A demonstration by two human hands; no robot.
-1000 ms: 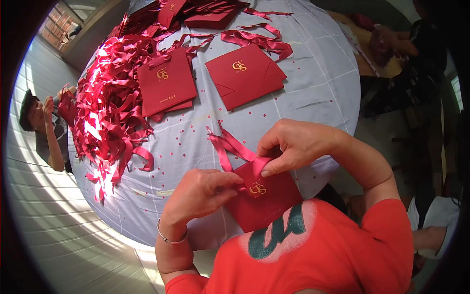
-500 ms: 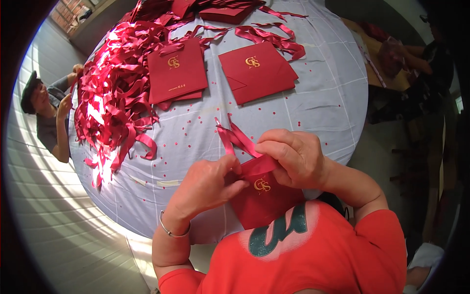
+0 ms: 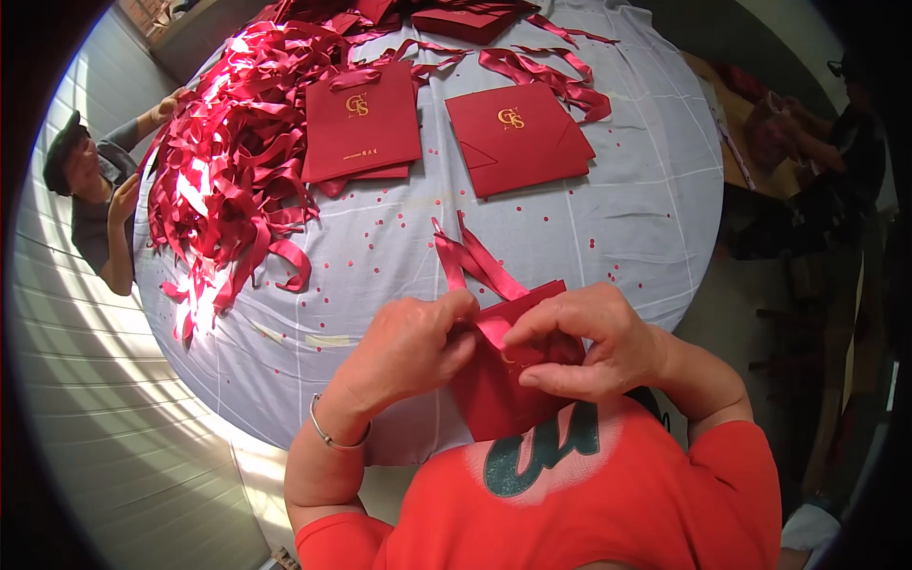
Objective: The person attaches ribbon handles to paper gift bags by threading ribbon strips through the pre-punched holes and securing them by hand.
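A dark red paper gift bag (image 3: 494,404) with a gold emblem stands tilted against the table's near edge, in front of my red shirt. My left hand (image 3: 413,347) is closed at the upper left of its mouth, pinching a red satin ribbon there; its fingertips are partly hidden. My right hand (image 3: 603,342) curls over the bag's front. Its thumb and forefinger are apart, with the forefinger beside a short pink-lit stretch of ribbon (image 3: 494,330). Beyond the bag's top edge, two ribbon ends (image 3: 480,264) lie out across the cloth.
A big heap of red ribbons (image 3: 228,171) covers the table's left side. Flat red bags (image 3: 361,128) and another folded bag (image 3: 521,142) lie farther back. Small red paper dots dot the pale tablecloth (image 3: 646,209). One person sits at the left, another at the far right.
My right thumb and forefinger have parted from the ribbon that was stretched across the bag's front. That hand has turned and dropped lower. My left hand keeps its pinch.
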